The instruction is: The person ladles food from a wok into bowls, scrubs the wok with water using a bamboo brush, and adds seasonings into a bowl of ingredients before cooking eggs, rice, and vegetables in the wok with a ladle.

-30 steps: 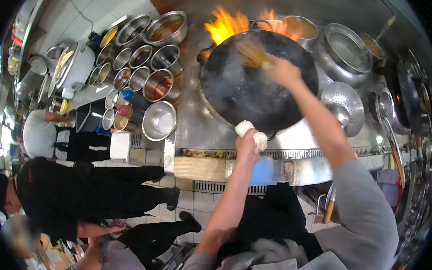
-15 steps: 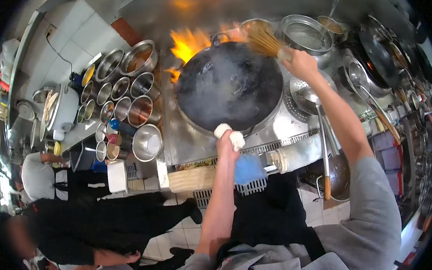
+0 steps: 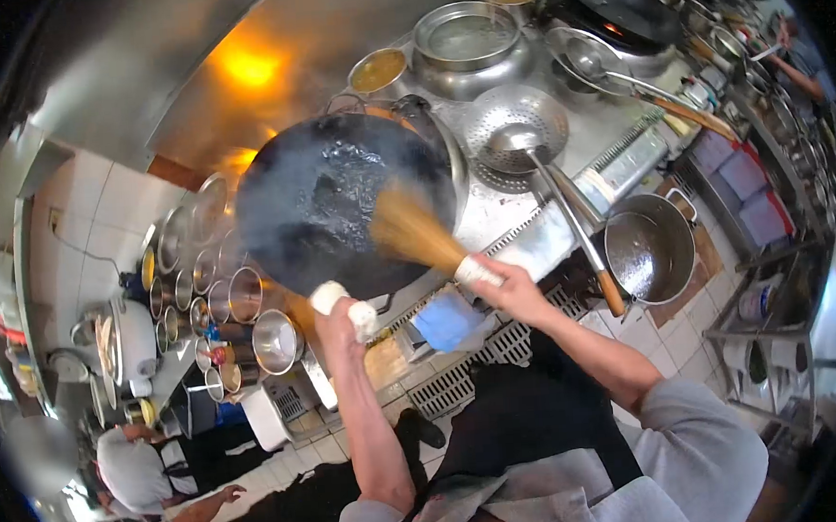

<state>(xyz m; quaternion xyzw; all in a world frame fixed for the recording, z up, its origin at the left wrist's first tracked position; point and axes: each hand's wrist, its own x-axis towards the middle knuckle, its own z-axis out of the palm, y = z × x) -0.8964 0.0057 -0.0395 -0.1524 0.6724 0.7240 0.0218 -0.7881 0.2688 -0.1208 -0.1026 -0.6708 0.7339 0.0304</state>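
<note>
Nearest, on the near side of the wok, a blue cloth (image 3: 449,324) lies between the person's two forearms. The left hand (image 3: 337,319) is closed tightly round a white cloth (image 3: 328,297) at the near rim of the wok (image 3: 285,197); what the cloth covers there is hidden. The right hand (image 3: 508,292), to the right of the wok's near edge, is wrapped firmly about the white handle end of a brush (image 3: 421,232). Its blurred bristles reach in over the wok; whether they touch the surface I cannot tell. Steam hangs above the wok's dark, shiny inside. Left of the wok, a metal bowl (image 3: 276,341) stands beside a cluster of metal pots (image 3: 246,293). Off to its right is a deep pot (image 3: 649,247), and nearer its right side a ladle (image 3: 516,145) rests in a round strainer (image 3: 535,108). Just beyond the wok stands a small pot of yellowish liquid (image 3: 378,70); farther back, behind the wok, an orange glow shows on the metal wall (image 3: 175,46).
</note>
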